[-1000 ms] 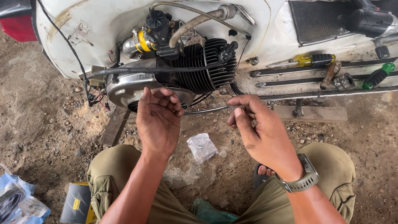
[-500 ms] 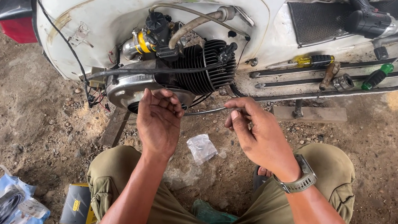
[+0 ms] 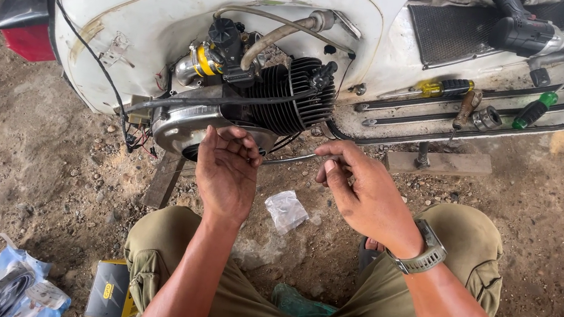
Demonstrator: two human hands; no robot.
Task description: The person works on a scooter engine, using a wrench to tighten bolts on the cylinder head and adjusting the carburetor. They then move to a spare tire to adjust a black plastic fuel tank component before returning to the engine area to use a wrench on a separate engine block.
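Just below the black finned engine (image 3: 289, 98) of the white scooter (image 3: 171, 9), the left hand (image 3: 226, 173) is cupped with fingers curled loosely, holding nothing I can make out. The right hand (image 3: 364, 194) pinches a thin grey cable (image 3: 289, 158) running out from under the engine. A small clear plastic bag (image 3: 286, 211) lies on the dirt below the engine, between both hands

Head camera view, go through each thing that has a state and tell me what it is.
Engine: side cover off, exposed.
Left hand: fingers curled at the engine.
Right hand: pinching a thin cable.
Plastic bag: crumpled on the dirt.
Screwdrivers: lying on the footboard.
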